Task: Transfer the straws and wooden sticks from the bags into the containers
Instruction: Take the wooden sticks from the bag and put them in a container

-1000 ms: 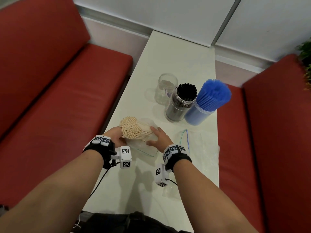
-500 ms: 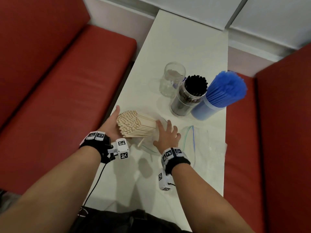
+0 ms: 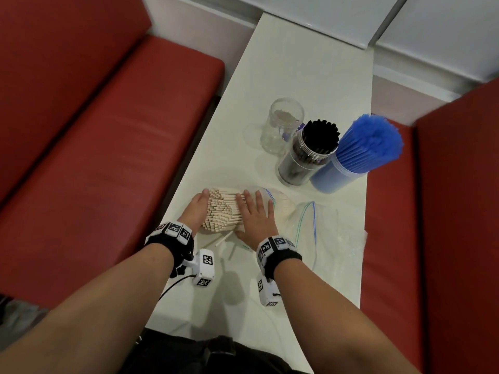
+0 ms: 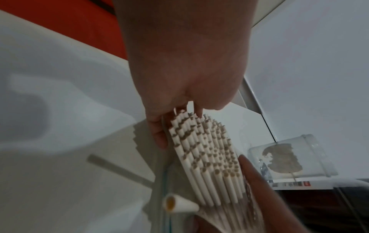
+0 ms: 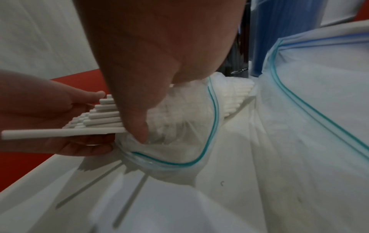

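Shift: stick bundle [image 3: 224, 211] lowered flat onto table [image 3: 297, 63].
Left hand [image 3: 195, 209]: cups stick ends, fingers seemingly relaxed.
Right hand [image 3: 255, 215]: flat, pressing bag [image 3: 278, 203].
Technique: square ends before lifting.

I've laid the stick bundle [image 3: 224, 211] down flat on the table [image 3: 297, 63]; a second ago my left hand [image 3: 195, 211] held it raised with its ends tilted up. My right hand [image 3: 256, 217] has moved from the bag [image 3: 280, 206] at 3 o'clock onto the bundle's top, fingers now spread flat. Two loose sticks [image 3: 224, 240] now lie at 6 o'clock.
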{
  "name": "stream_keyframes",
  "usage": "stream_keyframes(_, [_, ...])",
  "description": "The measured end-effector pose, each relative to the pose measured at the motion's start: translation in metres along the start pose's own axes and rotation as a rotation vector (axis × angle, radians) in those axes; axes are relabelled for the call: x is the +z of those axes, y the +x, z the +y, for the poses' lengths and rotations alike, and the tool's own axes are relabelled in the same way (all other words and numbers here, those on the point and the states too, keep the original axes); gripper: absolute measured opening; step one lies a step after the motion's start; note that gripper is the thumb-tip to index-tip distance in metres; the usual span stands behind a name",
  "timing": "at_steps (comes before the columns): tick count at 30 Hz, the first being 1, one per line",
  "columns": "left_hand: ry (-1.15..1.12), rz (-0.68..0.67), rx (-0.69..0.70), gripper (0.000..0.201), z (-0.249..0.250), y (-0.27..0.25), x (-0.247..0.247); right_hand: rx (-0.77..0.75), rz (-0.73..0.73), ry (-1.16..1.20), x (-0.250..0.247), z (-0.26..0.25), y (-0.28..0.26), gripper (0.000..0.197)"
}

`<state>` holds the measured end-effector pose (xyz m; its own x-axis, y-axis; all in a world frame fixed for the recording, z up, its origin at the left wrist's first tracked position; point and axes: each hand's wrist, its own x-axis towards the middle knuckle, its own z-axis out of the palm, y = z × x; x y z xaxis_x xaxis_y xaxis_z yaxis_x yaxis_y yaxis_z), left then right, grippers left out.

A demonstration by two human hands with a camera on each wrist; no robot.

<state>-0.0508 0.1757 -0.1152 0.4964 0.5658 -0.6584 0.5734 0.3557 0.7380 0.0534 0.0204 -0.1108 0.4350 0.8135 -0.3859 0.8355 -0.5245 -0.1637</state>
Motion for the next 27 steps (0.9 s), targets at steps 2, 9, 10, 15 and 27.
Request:
stream_keyframes(2, [0.027, 0.030, 0.035, 0.059, 0.001, 0.001, -0.002, -0.044, 0.115, 0.075, -0.005, -0.001, -0.006, 0.086])
stream_keyframes(9, [0.020, 0.032, -0.004, 0.059, 0.005, -0.002, -0.003, -0.024, 0.290, 0.090, -0.006, -0.009, -0.017, 0.031])
stream_keyframes(10, [0.002, 0.022, -0.019, 0.061, 0.006, -0.003, -0.003, -0.037, 0.279, 0.090, -0.007, -0.008, -0.016, 0.028])
stream_keyframes(15, [-0.022, -0.013, -0.048, 0.067, 0.021, -0.014, -0.007, -0.068, 0.282, 0.088, -0.012, -0.007, -0.015, 0.022])
stream_keyframes(27, [-0.096, -0.143, -0.135, 0.070, 0.040, -0.042, -0.006, -0.011, 0.361, 0.747, -0.075, -0.036, -0.034, 0.025])
